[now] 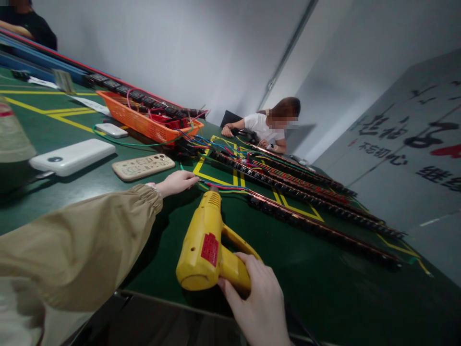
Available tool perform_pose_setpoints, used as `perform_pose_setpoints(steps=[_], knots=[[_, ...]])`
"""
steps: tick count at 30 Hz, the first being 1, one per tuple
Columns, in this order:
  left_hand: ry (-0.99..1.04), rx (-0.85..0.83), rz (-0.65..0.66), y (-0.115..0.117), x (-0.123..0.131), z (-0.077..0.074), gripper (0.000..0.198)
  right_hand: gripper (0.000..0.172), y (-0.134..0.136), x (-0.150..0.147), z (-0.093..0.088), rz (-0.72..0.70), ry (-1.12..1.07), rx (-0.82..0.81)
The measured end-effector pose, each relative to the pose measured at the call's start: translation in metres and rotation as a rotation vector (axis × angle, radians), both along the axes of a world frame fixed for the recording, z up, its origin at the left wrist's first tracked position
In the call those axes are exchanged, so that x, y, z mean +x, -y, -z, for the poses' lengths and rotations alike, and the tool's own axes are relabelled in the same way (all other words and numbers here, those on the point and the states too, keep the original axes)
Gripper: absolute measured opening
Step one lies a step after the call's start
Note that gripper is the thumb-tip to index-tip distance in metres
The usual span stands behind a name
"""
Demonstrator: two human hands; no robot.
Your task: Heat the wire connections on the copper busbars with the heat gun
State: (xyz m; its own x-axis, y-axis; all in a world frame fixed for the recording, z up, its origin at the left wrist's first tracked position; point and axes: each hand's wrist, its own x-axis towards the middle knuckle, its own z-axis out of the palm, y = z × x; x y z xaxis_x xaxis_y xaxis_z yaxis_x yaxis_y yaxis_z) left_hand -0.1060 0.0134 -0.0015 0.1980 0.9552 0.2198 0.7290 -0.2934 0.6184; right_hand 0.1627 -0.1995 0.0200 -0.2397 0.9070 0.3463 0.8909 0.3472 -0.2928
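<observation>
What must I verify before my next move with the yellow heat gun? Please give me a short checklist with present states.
1. Right hand grips the yellow heat gun by its handle: ok.
2. Left hand pinches the coloured wires at one end: ok.
3. Nozzle points toward the wires: ok.
4. Left fingertips well away from the nozzle: not ok, they look close.
5. Smartphone out of the nozzle's line: ok.
6. Heat gun switched off: cannot tell.

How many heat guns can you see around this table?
1: the yellow heat gun, gripped by the right hand, its nozzle near the coloured wires at the left hand's fingertips. Any behind the orange basket would be hidden.
</observation>
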Motion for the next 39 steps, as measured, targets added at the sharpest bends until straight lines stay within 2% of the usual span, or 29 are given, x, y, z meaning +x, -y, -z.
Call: perform_pose_setpoints(steps=[7,14,21,25,32,39], knots=[[-0.006,-0.006,-0.010,-0.002,0.000,0.002,0.048,0.032,-0.007,-0.013,-0.012,-0.060,-0.058,-0.158],[-0.020,-0.013,-0.014,-0.001,0.001,-0.001,0.048,0.029,-0.010,-0.018,-0.016,-0.095,-0.058,-0.168],[-0.037,0.011,-0.026,-0.004,-0.002,0.001,0.051,0.033,-0.016,-0.034,-0.016,-0.153,-0.049,-0.176],[-0.013,0.000,-0.017,-0.005,-0.003,0.002,0.054,0.037,-0.017,-0.038,-0.013,-0.137,-0.055,-0.172],[-0.032,-0.022,-0.018,0.000,0.000,-0.003,0.055,0.040,-0.017,-0.034,-0.017,-0.176,-0.052,-0.206],[0.015,-0.034,0.027,0.004,-0.001,-0.004,0.048,0.037,-0.015,-0.010,-0.022,-0.165,-0.040,-0.204]])
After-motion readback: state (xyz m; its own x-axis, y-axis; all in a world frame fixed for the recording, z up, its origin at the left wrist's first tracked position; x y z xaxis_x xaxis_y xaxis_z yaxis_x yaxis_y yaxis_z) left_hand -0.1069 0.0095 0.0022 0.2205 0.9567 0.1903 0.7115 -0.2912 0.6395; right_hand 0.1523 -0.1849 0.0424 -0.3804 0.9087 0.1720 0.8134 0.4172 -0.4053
